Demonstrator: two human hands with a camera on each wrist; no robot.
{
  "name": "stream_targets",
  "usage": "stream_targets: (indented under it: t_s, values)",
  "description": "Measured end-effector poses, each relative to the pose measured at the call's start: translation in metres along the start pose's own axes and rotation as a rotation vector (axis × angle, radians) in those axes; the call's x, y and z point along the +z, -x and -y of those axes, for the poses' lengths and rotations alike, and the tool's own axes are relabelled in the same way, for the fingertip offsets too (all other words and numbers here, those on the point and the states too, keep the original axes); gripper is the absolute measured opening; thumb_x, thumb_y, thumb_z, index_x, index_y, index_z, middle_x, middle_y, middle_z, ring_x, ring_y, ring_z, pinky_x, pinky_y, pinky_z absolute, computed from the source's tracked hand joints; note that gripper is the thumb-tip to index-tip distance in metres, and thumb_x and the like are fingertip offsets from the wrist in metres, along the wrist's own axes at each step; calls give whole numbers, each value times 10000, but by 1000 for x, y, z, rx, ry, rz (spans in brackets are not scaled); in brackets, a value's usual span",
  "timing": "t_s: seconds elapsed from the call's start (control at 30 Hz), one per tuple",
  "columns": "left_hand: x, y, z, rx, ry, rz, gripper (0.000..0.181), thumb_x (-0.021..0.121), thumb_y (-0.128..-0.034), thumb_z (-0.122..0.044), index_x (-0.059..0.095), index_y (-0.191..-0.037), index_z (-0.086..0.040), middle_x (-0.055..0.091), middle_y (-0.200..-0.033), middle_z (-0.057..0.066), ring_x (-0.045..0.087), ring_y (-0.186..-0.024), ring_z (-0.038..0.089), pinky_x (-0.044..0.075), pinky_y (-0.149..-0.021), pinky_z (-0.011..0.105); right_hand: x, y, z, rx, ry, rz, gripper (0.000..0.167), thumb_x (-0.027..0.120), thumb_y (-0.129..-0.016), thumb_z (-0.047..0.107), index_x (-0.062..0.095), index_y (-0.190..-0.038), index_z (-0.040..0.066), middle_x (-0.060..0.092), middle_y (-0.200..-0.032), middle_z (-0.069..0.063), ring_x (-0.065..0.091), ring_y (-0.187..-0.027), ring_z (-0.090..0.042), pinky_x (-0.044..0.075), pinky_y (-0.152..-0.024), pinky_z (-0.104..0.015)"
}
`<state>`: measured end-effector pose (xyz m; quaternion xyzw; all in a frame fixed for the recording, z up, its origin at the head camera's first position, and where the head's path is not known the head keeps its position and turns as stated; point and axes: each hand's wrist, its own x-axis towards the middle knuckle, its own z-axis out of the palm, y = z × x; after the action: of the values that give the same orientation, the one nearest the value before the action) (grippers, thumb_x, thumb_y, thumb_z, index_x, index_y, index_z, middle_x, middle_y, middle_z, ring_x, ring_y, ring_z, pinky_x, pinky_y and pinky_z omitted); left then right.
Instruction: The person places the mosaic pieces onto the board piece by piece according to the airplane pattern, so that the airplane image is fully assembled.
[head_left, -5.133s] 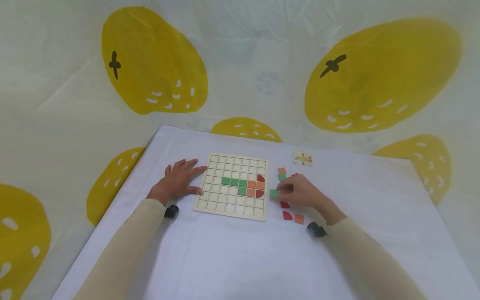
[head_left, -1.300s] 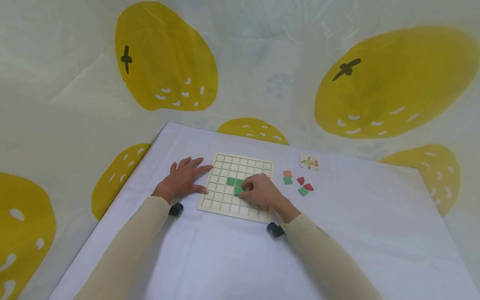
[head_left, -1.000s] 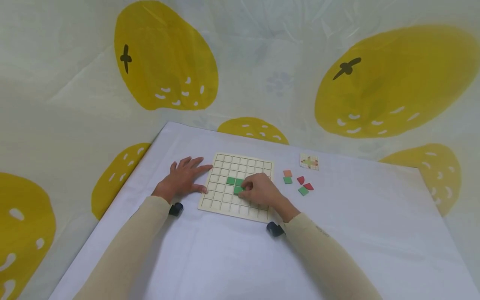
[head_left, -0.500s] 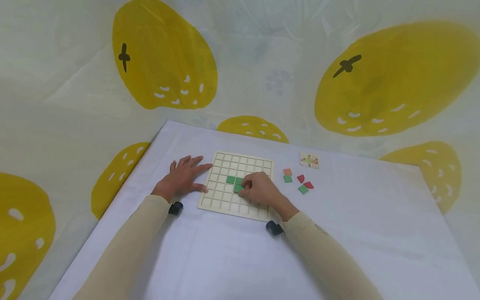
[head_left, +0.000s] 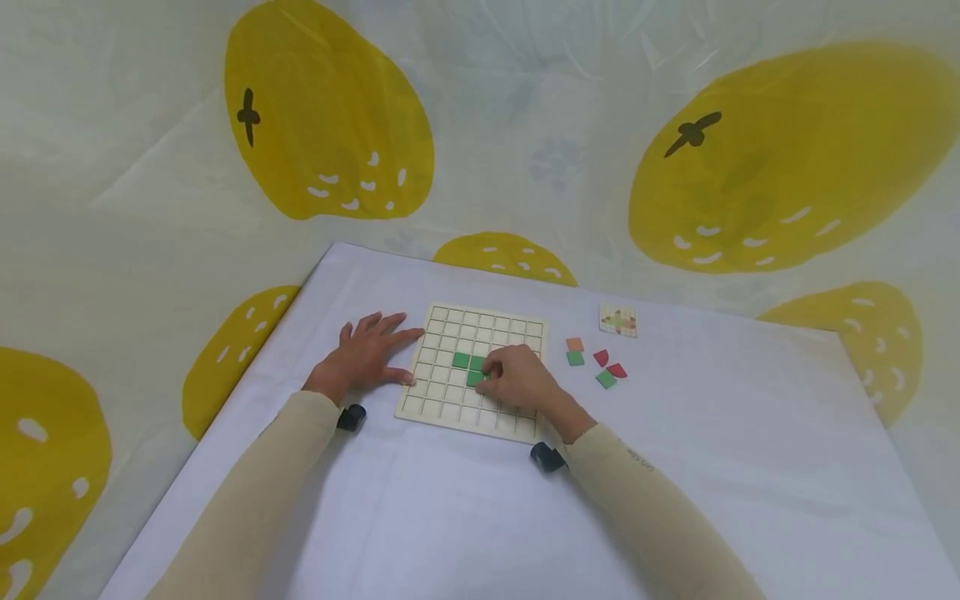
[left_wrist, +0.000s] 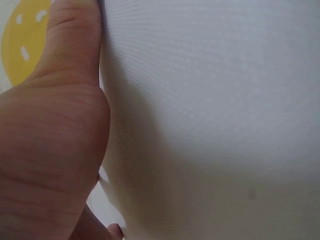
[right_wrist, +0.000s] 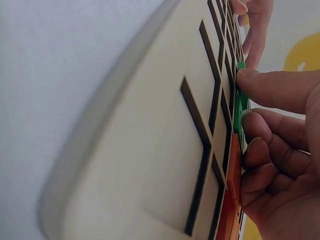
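A cream grid board (head_left: 438, 400) lies on the white table. Green square tiles (head_left: 461, 360) sit in its middle cells. My right hand (head_left: 517, 379) is over the board, thumb and index finger pinching a green tile (head_left: 475, 378) low against the grid. In the right wrist view, orange tiles (right_wrist: 234, 162) and a red tile (right_wrist: 228, 212) lie on the board under the curled fingers; in the head view the hand hides them. My left hand (head_left: 363, 354) rests on the table with fingers spread, thumb and index fingertips touching the board's left edge.
Right of the board lie a loose orange tile (head_left: 574, 344), green tiles (head_left: 606, 379) and red quarter-round tiles (head_left: 617, 370). Behind them is a small pattern card (head_left: 618, 320). A curtain printed with yellow fruit (head_left: 330, 117) hangs past the table's back edge.
Since the oldest frame, my right hand has moved left from the loose tiles onto the board. Fewer tiles lie loose. Over the last second both hands have stayed almost still.
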<state>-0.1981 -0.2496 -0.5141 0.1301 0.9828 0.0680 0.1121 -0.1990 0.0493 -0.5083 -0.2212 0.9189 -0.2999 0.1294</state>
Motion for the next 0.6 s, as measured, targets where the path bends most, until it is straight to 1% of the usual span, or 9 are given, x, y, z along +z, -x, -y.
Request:
stream_targets:
  t_s: [0.27, 0.47, 0.6]
  values:
    - [2, -2, 1, 1, -6, 2, 921, 715, -836, -702, 283, -1619, -484, 183, -1766, 25, 160, -1601, 453, 154, -1208, 796, 3, -1, -1, 18, 6, 1, 205, 825, -874, 248, 790, -1031, 121, 622, -731, 19, 560, -723, -132, 448, -672, -271]
    - [2, -1, -1, 0, -10, -2, 924, 721, -830, -701, 297, -1618, -473, 192, -1764, 27, 167, -1599, 455, 161, -1203, 800, 3, 1, 2, 21, 34, -8, 207, 816, -886, 231, 778, -1059, 123, 625, -735, 24, 563, -721, -126, 453, -676, -267]
    - [1, 0, 0, -1, -2, -6, 920, 726, -829, -695, 307, -1616, -469, 199, -1762, 28, 169, -1597, 454, 158, -1201, 801, 1, 2, 5, 19, 18, -8, 216, 816, -892, 224, 774, -1079, 124, 627, -755, 22, 564, -730, -131, 454, -676, -270]
